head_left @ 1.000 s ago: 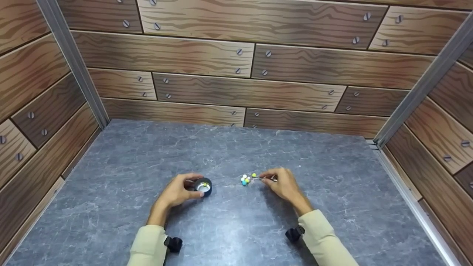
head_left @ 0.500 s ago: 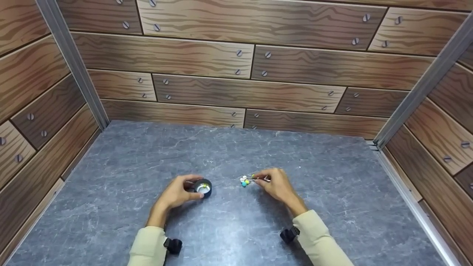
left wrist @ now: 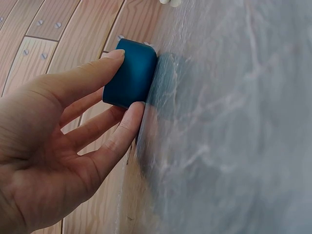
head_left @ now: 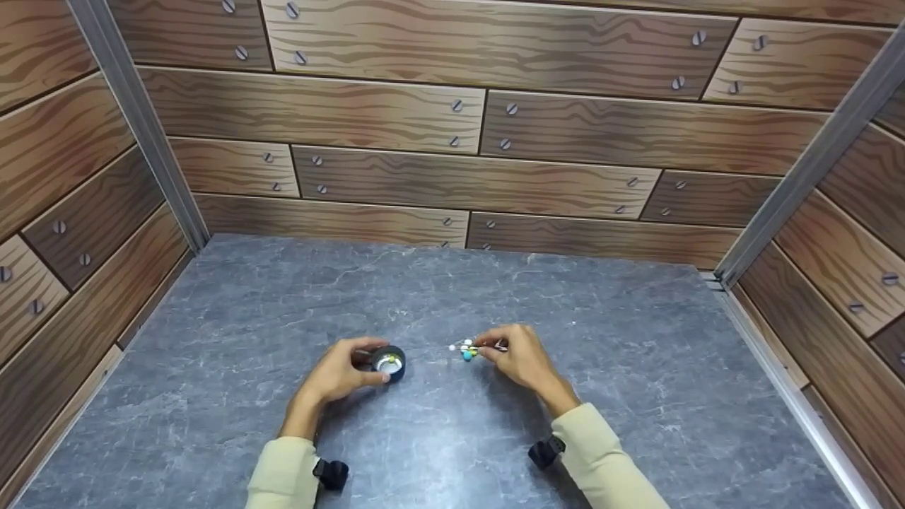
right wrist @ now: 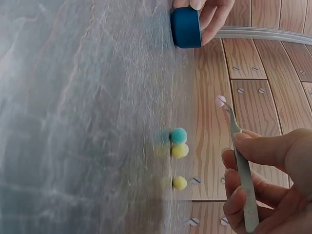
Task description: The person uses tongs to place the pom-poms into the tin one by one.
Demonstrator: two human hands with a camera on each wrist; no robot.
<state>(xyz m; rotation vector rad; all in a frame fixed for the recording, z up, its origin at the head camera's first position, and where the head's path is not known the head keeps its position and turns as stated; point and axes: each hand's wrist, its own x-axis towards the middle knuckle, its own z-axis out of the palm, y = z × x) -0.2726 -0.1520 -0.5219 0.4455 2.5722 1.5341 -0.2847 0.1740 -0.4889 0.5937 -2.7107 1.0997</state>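
My left hand [head_left: 338, 373] holds a small round dark-blue cup [left wrist: 132, 73] upright on the table, thumb on the near side and fingers on the far side. Inside the cup lies at least one yellow pompom [head_left: 392, 359]. My right hand [head_left: 522, 359] pinches a pair of metal tweezers [right wrist: 247, 190]. Between their tips is a pale pinkish pompom [right wrist: 220, 101], lifted off the table in the right wrist view. Below it sit a turquoise pompom [right wrist: 179, 136], yellow pompoms [right wrist: 180, 183] and white ones [head_left: 468, 343], partly covered by my right fingers in the head view.
The grey marbled tabletop [head_left: 297, 297] extends around both hands. Wood-patterned walls [head_left: 396, 170] with metal corner posts [head_left: 152, 134] enclose it at the back and sides.
My right hand has moved left over the pompoms, and the tweezers have lifted a pale one to the left of the cluster. The left hand and cup stay nearly in place.
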